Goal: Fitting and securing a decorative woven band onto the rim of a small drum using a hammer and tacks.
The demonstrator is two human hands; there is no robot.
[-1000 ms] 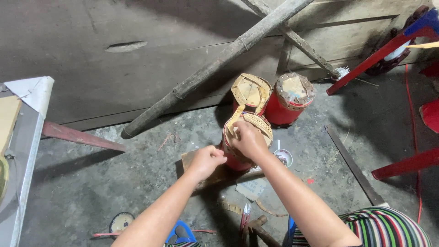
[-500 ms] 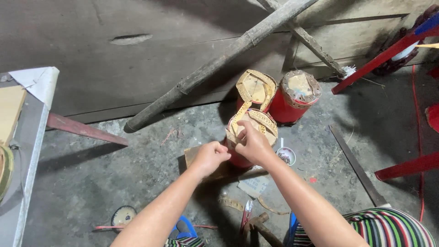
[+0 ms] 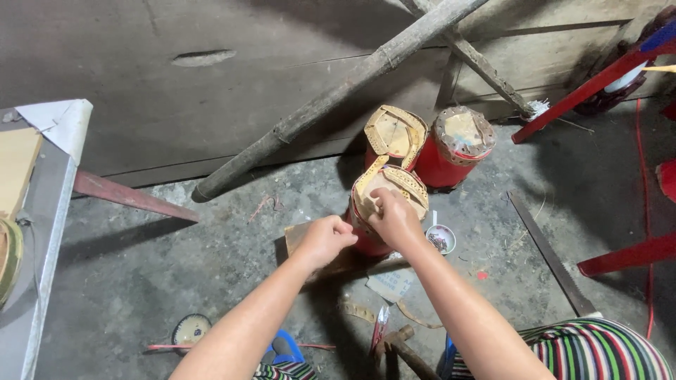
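**A:** Red drum [image 3: 366, 236] nearest the person sits on the concrete floor [image 3: 176, 260], just in front of two more red drums [image 3: 451, 158]. Right hand [image 3: 394, 218] is on its tan punched top, fingers pinched together on the strip edge. Left hand [image 3: 325, 239] is a closed fist beside the drum wall; can't tell what's in it.

**B:** My guess is the drum could tip toward the little dish [image 3: 441, 238] if that pinch pulls sideways, since nothing braces it.

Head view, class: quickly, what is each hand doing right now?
Left hand: closed in a fist beside the nearest red drum; anything held cannot be told.
Right hand: fingers curled, pressing on that drum's top.
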